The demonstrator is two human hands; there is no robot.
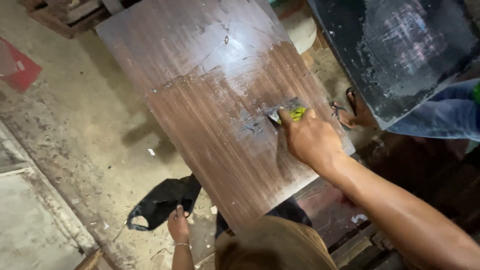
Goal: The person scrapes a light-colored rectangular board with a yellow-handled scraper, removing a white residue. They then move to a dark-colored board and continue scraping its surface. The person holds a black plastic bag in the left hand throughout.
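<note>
A: Where is the right hand?

B: On the brown wood-grain panel, toward the panel's right edge and a little below its middle. The fingers are clenched around a small scraper with a yellow-green handle, index finger laid along the top, and the blade end presses flat on the panel's surface.

A: And the surface itself?

B: Just left of the scraper there is a smear of pale grey paste on the panel. Above that the upper part of the panel looks glossy with whitish streaks, while the lower part looks duller and browner (the boundary runs slantwise across it).

A: The left hand?

B: Below the panel's lower left corner, well apart from the scraper. Its fingertips touch a crumpled black plastic bag lying on the concrete floor beside the panel; whether the hand is actually gripping the bag I cannot tell.

A: Anything else near the panel?

B: To the panel's right, a dark sheet with white smears leans over, and under it another person's sandalled foot and blue trouser leg show. Beyond the panel's top left corner sits a wooden pallet.
</note>
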